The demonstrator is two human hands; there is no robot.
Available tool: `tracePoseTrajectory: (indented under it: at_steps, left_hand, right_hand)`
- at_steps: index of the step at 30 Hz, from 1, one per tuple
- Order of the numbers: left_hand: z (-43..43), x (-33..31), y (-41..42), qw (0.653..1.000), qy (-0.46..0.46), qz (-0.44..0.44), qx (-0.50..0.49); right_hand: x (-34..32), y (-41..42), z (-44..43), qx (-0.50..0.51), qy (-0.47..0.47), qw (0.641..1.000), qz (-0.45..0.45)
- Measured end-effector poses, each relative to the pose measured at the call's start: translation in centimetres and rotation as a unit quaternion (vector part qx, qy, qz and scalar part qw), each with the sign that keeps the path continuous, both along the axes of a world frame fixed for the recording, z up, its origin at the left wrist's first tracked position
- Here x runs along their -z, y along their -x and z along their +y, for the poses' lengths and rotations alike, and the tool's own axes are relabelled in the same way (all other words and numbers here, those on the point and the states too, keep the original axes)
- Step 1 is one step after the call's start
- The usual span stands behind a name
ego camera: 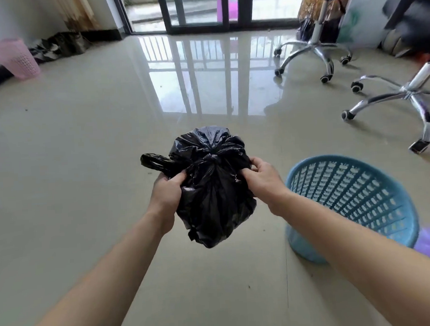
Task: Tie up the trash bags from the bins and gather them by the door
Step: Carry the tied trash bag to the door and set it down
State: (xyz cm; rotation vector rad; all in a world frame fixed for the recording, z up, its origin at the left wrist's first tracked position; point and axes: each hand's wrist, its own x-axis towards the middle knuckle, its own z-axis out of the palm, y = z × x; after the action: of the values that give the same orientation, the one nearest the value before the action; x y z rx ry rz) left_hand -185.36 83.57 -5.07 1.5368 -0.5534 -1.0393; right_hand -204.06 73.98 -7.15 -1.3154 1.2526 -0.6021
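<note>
Black trash bag [212, 195] is held in the air above the tiled floor [83, 171], its top gathered into what seems a knot, one handle loop poking out left. The left hand [166, 191] and right hand [262, 178] each close a tight grip on the plastic at either side. A blue bin [402, 196] stands just to the right; a pink bin [17, 60] sits by the far wall.

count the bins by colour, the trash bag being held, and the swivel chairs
blue mesh bin: 1
pink mesh bin: 1
black trash bag, gripped by left hand and right hand: 1
swivel chairs: 2
total: 5
</note>
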Motion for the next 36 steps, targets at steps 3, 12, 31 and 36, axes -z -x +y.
tracePoseTrajectory:
  at_steps: [3, 12, 31, 36]
  left_hand:
    - [-0.3, -12.1, -0.5, 1.0, 0.021, 0.001, -0.001]
    - [4.7, -51.0, -5.4, 0.997, 0.071, -0.033, -0.025]
    - [46.2, -79.3, 3.1, 0.848, 0.131, -0.197, -0.475]
    - [59.6, -78.0, 16.5, 0.759, 0.066, -0.204, -0.615]
  right_hand:
    - [-11.6, -0.2, -0.7, 0.017, 0.006, 0.998, -0.057]
    - [-51.4, -2.6, 0.5, -0.043, 0.025, 0.996, -0.071]
    - [-82.4, -12.9, 31.5, -0.484, 0.057, 0.854, -0.18]
    - [-80.2, -9.9, 46.4, -0.628, -0.017, 0.758, -0.175]
